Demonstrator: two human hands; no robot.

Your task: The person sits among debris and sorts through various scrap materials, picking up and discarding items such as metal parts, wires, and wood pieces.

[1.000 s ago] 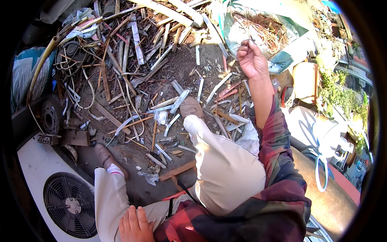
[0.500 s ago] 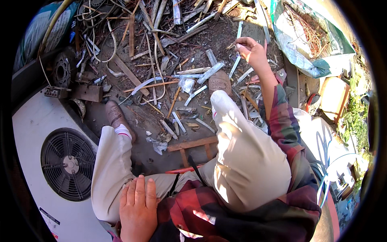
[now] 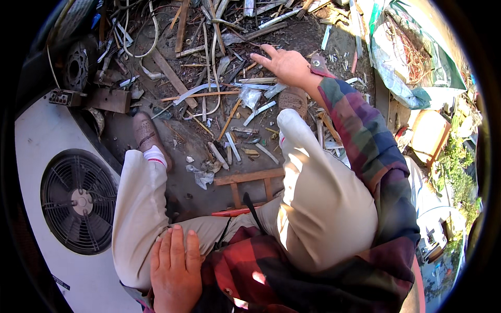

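My right hand reaches out over the scrap-strewn ground with its fingers stretched and apart, and nothing shows in them. Beneath and around it lie thin wooden strips, pale strips and bits of debris. A crumpled piece of clear plastic lies just nearer to me, beside my right shoe. My left hand rests flat on my left thigh, fingers extended, holding nothing.
At left stands a white outdoor fan unit with a round black grille. A metal disc and a wooden block sit beyond it. A wooden frame lies between my legs. An open sack of reddish wires or twigs stands far right.
My right hand has moved left, and its pinched fingers have opened; the small yellowish bit in them no longer shows. My left hand stays on my thigh. The view has shifted slightly.
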